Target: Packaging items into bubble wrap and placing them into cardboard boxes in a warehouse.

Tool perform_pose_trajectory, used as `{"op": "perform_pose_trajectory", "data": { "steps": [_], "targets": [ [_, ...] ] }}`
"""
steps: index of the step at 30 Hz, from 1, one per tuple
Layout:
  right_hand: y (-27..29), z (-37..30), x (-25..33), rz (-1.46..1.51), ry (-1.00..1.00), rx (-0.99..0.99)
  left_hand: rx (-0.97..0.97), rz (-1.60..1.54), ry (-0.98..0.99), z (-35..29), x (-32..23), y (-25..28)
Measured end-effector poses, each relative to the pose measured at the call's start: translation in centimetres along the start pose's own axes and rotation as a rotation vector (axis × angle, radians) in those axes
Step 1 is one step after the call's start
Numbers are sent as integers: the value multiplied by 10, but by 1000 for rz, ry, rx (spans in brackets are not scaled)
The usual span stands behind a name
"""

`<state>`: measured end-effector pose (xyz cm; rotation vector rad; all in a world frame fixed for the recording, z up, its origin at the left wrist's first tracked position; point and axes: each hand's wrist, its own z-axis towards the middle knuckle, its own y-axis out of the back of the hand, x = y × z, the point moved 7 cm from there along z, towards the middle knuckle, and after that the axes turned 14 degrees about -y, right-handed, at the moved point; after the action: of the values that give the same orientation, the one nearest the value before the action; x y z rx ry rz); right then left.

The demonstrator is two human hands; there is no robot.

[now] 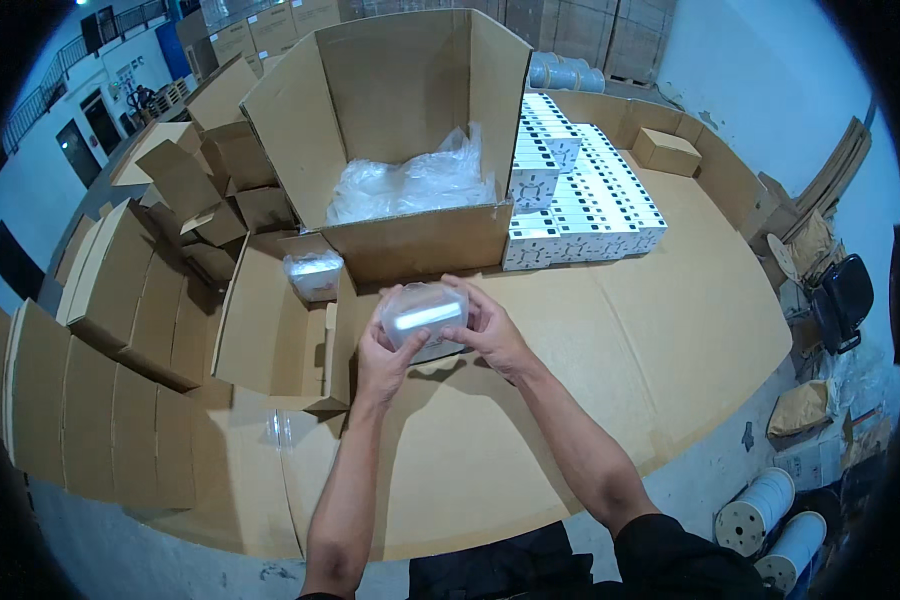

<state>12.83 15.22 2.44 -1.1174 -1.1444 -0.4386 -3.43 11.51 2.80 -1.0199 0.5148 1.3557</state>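
Above the table, in front of the large carton, I hold a clear plastic-wrapped white item [428, 312] between both hands. My left hand [377, 358] grips its left side, thumb on the near face. My right hand [492, 332] is closed on its right side in the same way. The item inside the wrap is too glossy to name. Left of my hands stands an open, narrow cardboard box [270, 345], with a similar plastic-wrapped item [315, 278] near its far end. Beyond my hands, crumpled clear plastic bags [410, 185] lie in the large open carton [415, 245].
White boxes [595, 205] with black squares are stacked right of the carton. Several empty cardboard boxes [120, 290] crowd the left side. A small brown box [667, 152] sits at the table's far right. Spools [755, 510] and a black chair [842, 300] stand beyond the right edge.
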Motion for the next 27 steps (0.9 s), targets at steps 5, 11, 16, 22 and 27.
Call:
{"op": "perform_pose_trajectory", "data": {
  "steps": [5, 11, 16, 22, 27],
  "targets": [
    [11, -1, -10, -266, -154, -79, 85, 121, 323, -10, 32, 18],
    [16, -4, -2, -327, -84, -25, 240, 57, 154, 0, 13, 9],
    [10, -7, 8, -301, -108, -100, 123, 108, 248, -4, 16, 18],
    [26, -1, 2, -196, 44, -137, -111, -6, 216, -11, 30, 19],
    [13, -8, 17, -203, 167, -206, -226, 10, 176, -13, 29, 17]
  ]
}}
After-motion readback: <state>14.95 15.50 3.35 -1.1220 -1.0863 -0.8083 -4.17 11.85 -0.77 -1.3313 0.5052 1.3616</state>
